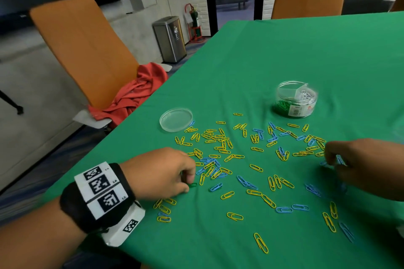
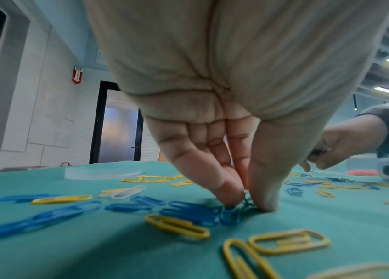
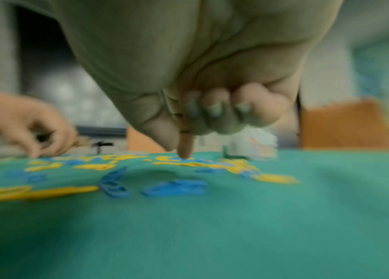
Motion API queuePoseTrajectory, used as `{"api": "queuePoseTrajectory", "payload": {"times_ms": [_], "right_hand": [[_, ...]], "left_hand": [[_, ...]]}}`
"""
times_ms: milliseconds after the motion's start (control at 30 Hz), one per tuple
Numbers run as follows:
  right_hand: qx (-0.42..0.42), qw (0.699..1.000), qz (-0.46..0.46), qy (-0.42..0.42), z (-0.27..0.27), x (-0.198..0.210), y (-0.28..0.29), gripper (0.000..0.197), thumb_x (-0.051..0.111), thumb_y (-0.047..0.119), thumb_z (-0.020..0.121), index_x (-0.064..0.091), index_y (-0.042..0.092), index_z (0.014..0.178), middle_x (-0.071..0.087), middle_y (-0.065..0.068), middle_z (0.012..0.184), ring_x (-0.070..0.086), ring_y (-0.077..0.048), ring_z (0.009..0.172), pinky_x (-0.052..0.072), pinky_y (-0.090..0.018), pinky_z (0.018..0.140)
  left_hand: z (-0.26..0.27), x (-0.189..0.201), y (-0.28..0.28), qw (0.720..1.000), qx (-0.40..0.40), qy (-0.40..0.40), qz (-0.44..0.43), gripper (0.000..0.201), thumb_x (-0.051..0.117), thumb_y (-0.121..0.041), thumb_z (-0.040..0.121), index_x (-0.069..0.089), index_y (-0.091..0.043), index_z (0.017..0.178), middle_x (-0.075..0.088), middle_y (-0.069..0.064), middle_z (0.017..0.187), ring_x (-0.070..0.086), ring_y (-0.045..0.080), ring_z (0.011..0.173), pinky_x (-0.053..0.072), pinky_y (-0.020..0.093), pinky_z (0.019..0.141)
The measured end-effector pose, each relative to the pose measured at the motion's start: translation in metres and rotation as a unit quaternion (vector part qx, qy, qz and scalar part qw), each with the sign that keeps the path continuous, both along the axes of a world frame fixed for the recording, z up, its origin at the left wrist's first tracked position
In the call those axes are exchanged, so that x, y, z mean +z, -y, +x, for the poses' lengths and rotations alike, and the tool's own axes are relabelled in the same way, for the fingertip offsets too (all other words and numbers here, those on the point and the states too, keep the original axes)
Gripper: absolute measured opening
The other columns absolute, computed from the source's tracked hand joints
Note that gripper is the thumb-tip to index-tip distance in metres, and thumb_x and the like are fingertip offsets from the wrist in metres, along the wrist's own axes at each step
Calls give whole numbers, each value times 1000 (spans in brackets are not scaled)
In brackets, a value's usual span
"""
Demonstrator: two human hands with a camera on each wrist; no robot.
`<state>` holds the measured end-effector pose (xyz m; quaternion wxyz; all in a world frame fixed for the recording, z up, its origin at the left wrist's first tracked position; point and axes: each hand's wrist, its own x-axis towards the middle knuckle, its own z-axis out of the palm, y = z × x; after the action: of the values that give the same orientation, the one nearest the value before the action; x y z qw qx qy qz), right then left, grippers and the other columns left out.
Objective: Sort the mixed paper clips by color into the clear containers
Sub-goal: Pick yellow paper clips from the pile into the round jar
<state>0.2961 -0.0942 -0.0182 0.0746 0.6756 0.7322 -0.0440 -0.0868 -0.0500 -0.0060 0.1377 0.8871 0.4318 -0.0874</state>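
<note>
Yellow paper clips (image 1: 220, 137) and blue paper clips (image 1: 216, 187) lie scattered over the green tablecloth (image 1: 284, 54). My left hand (image 1: 189, 183) is down on the cloth at the left of the spread, thumb and fingers pinching a small green clip (image 1: 192, 185). The left wrist view shows that green clip (image 2: 245, 203) between the fingertips (image 2: 229, 196). My right hand (image 1: 331, 162) is blurred at the right, over some blue clips. In the right wrist view three fingers (image 3: 214, 111) curl into the palm and the index points down. Whether it holds clips is unclear.
A clear round container (image 1: 296, 99) with green and white clips in separate compartments stands at the back right. Its clear lid (image 1: 176, 119) lies flat at the back left. An orange chair (image 1: 83, 50) with a red cloth (image 1: 135, 94) stands past the table's left edge.
</note>
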Motion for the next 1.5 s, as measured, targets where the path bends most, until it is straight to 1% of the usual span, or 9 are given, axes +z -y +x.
{"api": "queuePoseTrajectory", "payload": {"times_ms": [167,267,400,667,867,1033,1200,1333,1500], "right_hand": [[179,982,-49,-11,-98,20,4,43,39,43,86,32,46,128,63,9,114,64,-20,102,53,-34,82],[236,971,-36,-25,-143,13,-8,60,40,37,88,18,53,142,62,1,119,61,-28,109,52,-37,84],[255,966,-36,-25,-164,6,-19,61,44,37,87,20,55,141,63,1,113,62,-28,105,51,-35,83],[271,960,-53,-36,-168,9,-27,45,42,33,85,41,46,128,63,3,113,62,-26,103,54,-36,82],[252,966,-38,-34,-184,2,-48,26,46,44,91,55,38,114,64,4,108,62,-25,100,52,-34,79],[215,975,-44,-37,-191,2,-63,26,53,35,86,58,39,110,65,3,104,64,-25,97,55,-35,80],[198,978,-51,-46,-185,7,-65,42,60,37,81,57,45,122,64,8,115,61,-19,107,48,-28,81],[201,977,-37,-65,-184,8,-64,48,61,34,79,54,49,124,64,9,108,62,-19,103,50,-28,79],[247,964,-53,-78,-189,4,-55,53,52,34,78,48,62,123,67,14,109,64,-15,101,56,-34,84]], "left_hand": [[-1,-3,4,1000,-11,-18,23,10,67,-32,86,69,-30,95,56,-17,88,48,-4,70,49,25,77],[-1,-4,8,999,-21,-29,33,10,59,-28,86,64,-28,95,56,-14,91,47,1,75,49,29,78],[-3,-5,10,999,-21,-42,20,11,54,-28,87,60,-27,96,55,-12,97,57,10,86,50,33,79],[-3,-9,6,999,-17,-38,15,11,54,-26,82,58,-26,93,59,-11,87,51,12,78,47,29,72],[-3,-10,5,999,-14,-19,24,26,55,-26,86,56,-32,111,48,-15,80,43,9,76,40,25,70],[-5,-9,5,999,-2,-17,44,38,54,-28,85,47,-38,121,45,-13,74,49,15,80,41,29,70],[-8,-8,7,997,-1,-28,69,48,49,-30,84,51,-44,130,64,-9,113,60,17,107,52,34,88],[-12,-8,5,991,32,-51,121,35,48,-31,81,59,-37,113,65,-8,106,63,19,100,54,35,81],[-11,-6,6,991,28,-53,123,48,47,-30,84,51,-47,129,61,-8,113,62,19,104,53,33,80]]}}
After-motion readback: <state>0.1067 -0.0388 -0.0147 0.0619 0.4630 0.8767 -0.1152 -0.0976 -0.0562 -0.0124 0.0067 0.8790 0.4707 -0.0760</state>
